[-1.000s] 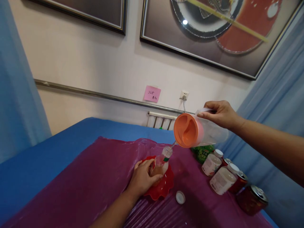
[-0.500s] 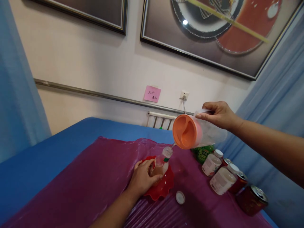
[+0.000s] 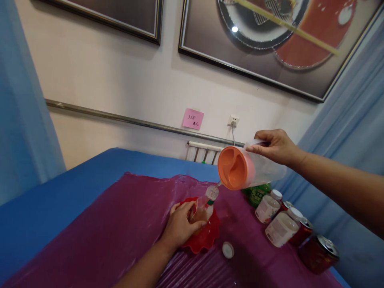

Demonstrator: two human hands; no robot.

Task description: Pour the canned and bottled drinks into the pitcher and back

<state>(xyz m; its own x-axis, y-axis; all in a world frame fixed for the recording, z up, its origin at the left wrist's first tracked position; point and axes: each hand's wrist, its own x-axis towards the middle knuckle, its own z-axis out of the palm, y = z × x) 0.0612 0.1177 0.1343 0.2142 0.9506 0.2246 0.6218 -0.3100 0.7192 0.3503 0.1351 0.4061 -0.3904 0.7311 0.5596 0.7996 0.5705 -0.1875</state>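
Purple sheet [image 3: 105,228], left hand [image 3: 181,226] half-curled round bottle [image 3: 204,210], right hand [image 3: 275,147] gripping pitcher [image 3: 250,169]

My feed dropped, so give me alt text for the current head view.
The right hand holds an orange-lidded pitcher tilted, pouring into an open bottle that the left hand grips over a red dish. A white cap, jars and cans rest on purple sheeting.

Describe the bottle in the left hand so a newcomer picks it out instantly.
On the blue surface, a purple sheet carries a red wavy-edged dish. At that dish, the left hand grips a clear bottle with a green patch below its neck. Unlike the two white-capped jars, it is uncapped, its mouth under the tilted pitcher.
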